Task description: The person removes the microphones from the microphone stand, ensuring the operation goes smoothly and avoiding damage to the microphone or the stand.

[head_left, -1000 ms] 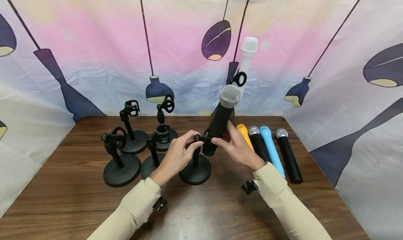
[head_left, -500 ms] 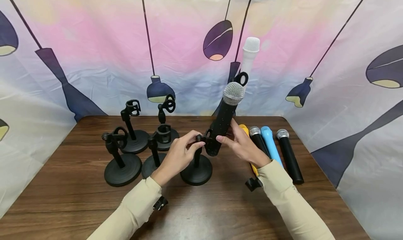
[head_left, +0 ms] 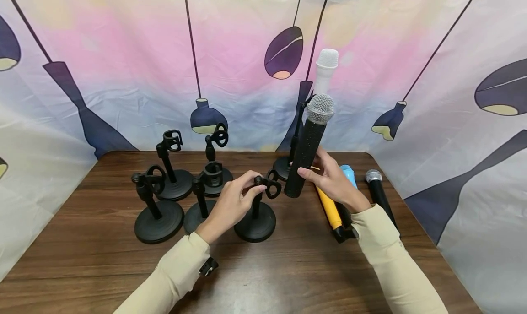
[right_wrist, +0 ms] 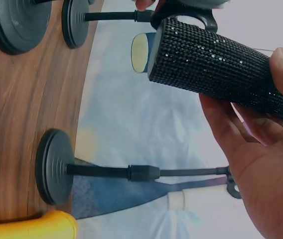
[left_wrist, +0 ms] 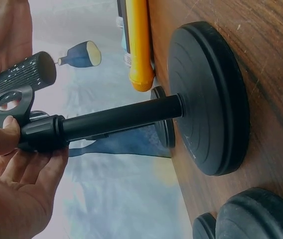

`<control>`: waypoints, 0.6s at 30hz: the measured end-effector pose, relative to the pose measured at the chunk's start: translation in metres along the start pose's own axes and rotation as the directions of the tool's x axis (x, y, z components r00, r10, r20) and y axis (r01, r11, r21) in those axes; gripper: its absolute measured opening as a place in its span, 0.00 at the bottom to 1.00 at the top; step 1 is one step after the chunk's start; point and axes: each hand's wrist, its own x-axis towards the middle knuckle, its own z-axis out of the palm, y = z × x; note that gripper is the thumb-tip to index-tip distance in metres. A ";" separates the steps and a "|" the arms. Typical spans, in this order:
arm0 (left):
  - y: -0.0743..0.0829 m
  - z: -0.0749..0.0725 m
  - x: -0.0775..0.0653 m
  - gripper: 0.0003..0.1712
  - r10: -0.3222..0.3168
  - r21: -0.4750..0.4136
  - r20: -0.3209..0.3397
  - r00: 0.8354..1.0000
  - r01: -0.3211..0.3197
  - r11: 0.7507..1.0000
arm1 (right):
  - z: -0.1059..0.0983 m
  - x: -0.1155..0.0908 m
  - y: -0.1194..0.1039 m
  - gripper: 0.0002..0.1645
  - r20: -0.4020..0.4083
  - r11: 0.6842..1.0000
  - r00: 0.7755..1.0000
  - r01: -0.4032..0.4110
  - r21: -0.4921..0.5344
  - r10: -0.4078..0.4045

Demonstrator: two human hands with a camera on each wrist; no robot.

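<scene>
My left hand [head_left: 234,202] pinches the top joint of a black desktop microphone stand [head_left: 256,224], just below its ring-shaped clip [head_left: 273,189]. In the left wrist view, the thumb and fingers wrap that joint, and the stand's round base [left_wrist: 201,99] rests on the table. My right hand [head_left: 331,179] grips a black microphone [head_left: 306,154] with a silver mesh head. It is tilted, head up, in the air to the right of the clip and apart from it in the head view. Its handle is covered in small shiny studs [right_wrist: 206,64] in the right wrist view.
Several black stands [head_left: 158,222] with clips stand at the left. Behind the held microphone, a taller stand [head_left: 284,165] carries a white microphone [head_left: 327,67]. Yellow [head_left: 329,208], blue [head_left: 347,173] and black [head_left: 376,188] microphones lie at the right, partly behind my right arm.
My right hand has drawn the black microphone up and to the right, away from the clip, whose ring is now plainly visible. The left hand and its stand stay in place.
</scene>
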 end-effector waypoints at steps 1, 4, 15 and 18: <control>0.000 0.000 0.000 0.08 0.000 -0.004 -0.001 1.000 0.000 1.000 | -0.001 -0.001 0.001 0.37 -0.003 1.000 1.000 -0.010 -0.011 0.010; 0.000 0.001 0.000 0.08 0.004 -0.012 -0.010 1.000 -0.004 1.000 | -0.005 -0.004 0.005 0.38 -0.007 0.998 0.999 -0.039 -0.045 0.039; 0.000 0.004 -0.002 0.10 0.003 -0.031 -0.041 0.999 -0.004 0.999 | -0.011 -0.019 0.030 0.38 -0.015 0.972 0.984 -0.179 -0.154 0.179; 0.000 0.004 -0.004 0.13 0.009 -0.032 -0.041 0.999 -0.011 0.999 | -0.010 -0.023 0.038 0.39 -0.027 0.958 0.977 -0.212 -0.195 0.211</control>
